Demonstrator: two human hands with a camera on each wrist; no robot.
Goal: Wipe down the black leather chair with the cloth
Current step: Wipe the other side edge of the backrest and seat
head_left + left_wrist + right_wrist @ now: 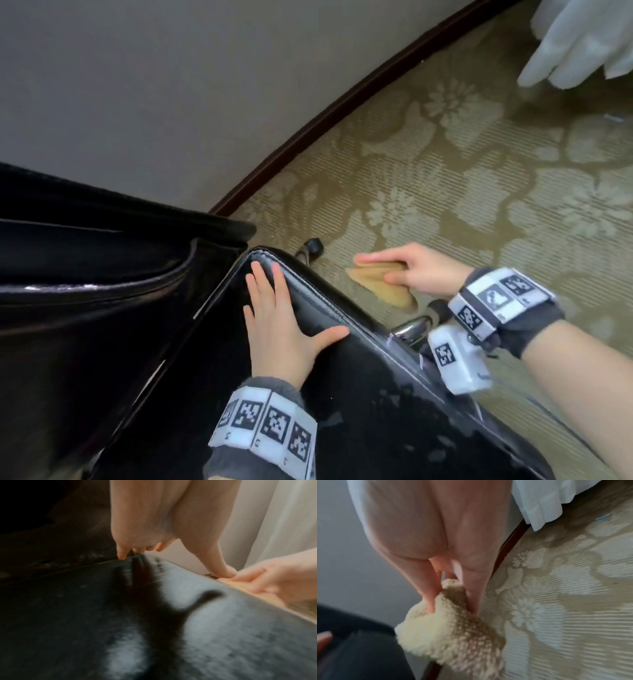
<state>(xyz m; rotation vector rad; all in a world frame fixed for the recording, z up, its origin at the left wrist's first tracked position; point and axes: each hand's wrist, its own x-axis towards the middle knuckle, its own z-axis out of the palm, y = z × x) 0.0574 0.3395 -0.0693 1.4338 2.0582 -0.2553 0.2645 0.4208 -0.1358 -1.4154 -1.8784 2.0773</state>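
Note:
The black leather chair (pixel 359 377) fills the lower left of the head view, its glossy surface (pixel 171 628) reflecting light. My left hand (pixel 281 315) lies flat on the chair near its upper corner, fingers straight and spread, thumb out toward the stitched edge. My right hand (pixel 404 270) hangs off the chair's right side above the carpet and grips a tan fluffy cloth (pixel 380 284). In the right wrist view the cloth (pixel 450 635) is pinched between thumb and fingers (pixel 428 599) and hangs just beside the chair's edge (pixel 359 649).
Patterned beige carpet (pixel 479 192) covers the floor to the right, bordered by a dark baseboard (pixel 342 106) and a grey wall. A chair caster (pixel 313 247) and chrome base leg (pixel 411 329) show beside the seat. White fabric (pixel 579 41) hangs at the top right.

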